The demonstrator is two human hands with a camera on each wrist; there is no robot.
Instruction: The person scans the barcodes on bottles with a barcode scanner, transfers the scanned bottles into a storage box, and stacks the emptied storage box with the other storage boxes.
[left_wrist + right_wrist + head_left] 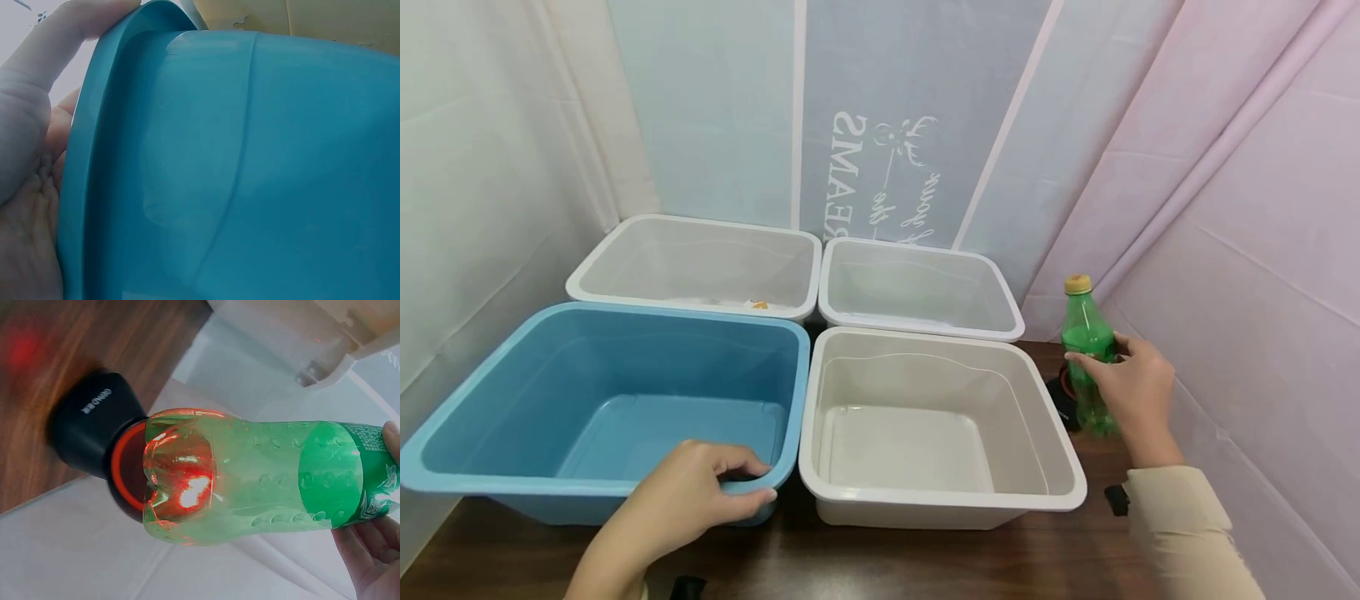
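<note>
My right hand (1135, 387) grips a green plastic bottle (1081, 317) with a yellow cap around its label, between thumb and fingers. The bottle is nearly upright. In the right wrist view its clear green base glows red in front of a black scanner (94, 425) with an orange-red ring; whether they touch I cannot tell. My left hand (688, 500) pinches the front rim of a blue basin (550, 486) near its right corner, thumb outside and fingers over the inner edge. The left wrist view shows mostly the basin's blue outer wall (312, 156).
To the right of the blue basin stands an off-white basin (925, 498). Two whitish basins, a left one (700, 250) and a right one (925, 283), stand behind; a small orange-and-white item (756, 305) shows inside the left. Curtains (1247, 250) enclose the brown table (887, 562).
</note>
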